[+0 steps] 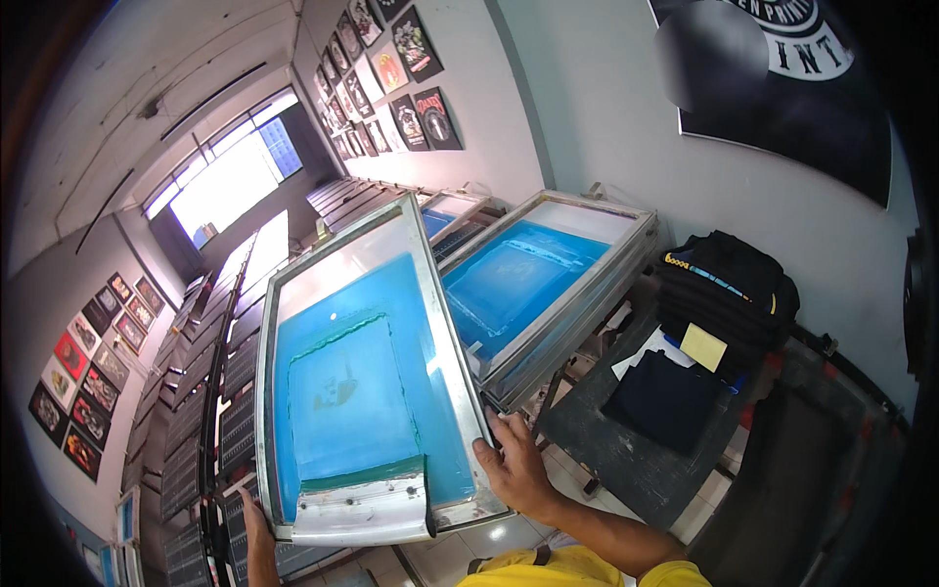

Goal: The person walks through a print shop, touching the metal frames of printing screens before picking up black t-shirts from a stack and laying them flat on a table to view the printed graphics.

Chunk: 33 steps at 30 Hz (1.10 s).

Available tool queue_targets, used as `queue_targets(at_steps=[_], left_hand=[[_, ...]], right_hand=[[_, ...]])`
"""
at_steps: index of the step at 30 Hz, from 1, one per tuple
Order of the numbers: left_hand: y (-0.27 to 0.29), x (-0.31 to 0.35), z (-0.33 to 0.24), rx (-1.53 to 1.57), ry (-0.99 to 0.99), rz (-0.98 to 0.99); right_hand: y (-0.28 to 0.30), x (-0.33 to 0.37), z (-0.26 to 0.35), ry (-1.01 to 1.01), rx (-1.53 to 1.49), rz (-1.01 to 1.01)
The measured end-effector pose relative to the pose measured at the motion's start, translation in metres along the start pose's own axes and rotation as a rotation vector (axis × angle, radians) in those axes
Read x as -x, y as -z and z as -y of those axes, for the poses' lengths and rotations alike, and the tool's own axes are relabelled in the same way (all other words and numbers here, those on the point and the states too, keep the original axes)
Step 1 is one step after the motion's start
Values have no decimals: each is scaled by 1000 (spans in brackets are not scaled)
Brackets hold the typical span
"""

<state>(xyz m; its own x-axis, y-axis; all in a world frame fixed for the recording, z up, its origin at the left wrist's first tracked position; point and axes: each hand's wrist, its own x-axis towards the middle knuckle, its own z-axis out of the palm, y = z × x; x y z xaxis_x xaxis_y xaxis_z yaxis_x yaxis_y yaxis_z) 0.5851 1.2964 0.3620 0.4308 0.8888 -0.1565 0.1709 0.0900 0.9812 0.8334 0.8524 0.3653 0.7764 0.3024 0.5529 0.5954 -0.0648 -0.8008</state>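
Both hands on one screen (372, 367), just ahead of a yellow shirt (548, 569). Grips the right rail near its low corner with the right hand (514, 470), fingers closed over the edge. Clasps the left rail, also low down, with the left hand (256, 525); cannot tell how far its fingers curl beneath. Holds the screen at a slant over a tiled floor (438, 556), blue mesh in plain sight. Across the low end, a silvery bar (362, 504), bolted and edged with green; above that, a thin green outline with a small dark mark inside.

To the right, a dark table (587, 430), scuffed on top. On it, a folded dark cloth (665, 396), white paper (638, 352) against it and yellow paper (702, 345) near. Just past the held screen, more screens (528, 274) in a stack, the top one blue too. Beside these, a pile of black garments (724, 279).

At the left, long rows of dark racks (240, 430) into the distance. On the right wall, a black poster (782, 108); farther along, prints (412, 44), with others on the left wall. Farthest off, a bright window (235, 166).
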Motion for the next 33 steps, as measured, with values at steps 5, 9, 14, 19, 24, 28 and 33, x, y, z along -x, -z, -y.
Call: queue_targets(at_steps=[5,9,14,19,24,28,33], left_hand=[[-16,-69,-3,76,36,-117],[16,-92,-11,-79,15,-153],[41,-106,-12,-74,-42,-310],[58,-139,-10,-37,3,-374],[42,-187,-15,10,-64,-320],[25,-238,-30,-175,-23,-318],[-1,-312,-34,-111,-86,-241]], right_hand=[[-5,-46,-3,-4,-55,103],[-20,-75,-2,71,-46,185],[-43,-102,-6,58,-111,301],[-63,-121,-18,48,-104,372],[-98,-138,-26,29,-76,376],[-135,-158,-32,19,-19,369],[-179,-191,-39,1,25,366]])
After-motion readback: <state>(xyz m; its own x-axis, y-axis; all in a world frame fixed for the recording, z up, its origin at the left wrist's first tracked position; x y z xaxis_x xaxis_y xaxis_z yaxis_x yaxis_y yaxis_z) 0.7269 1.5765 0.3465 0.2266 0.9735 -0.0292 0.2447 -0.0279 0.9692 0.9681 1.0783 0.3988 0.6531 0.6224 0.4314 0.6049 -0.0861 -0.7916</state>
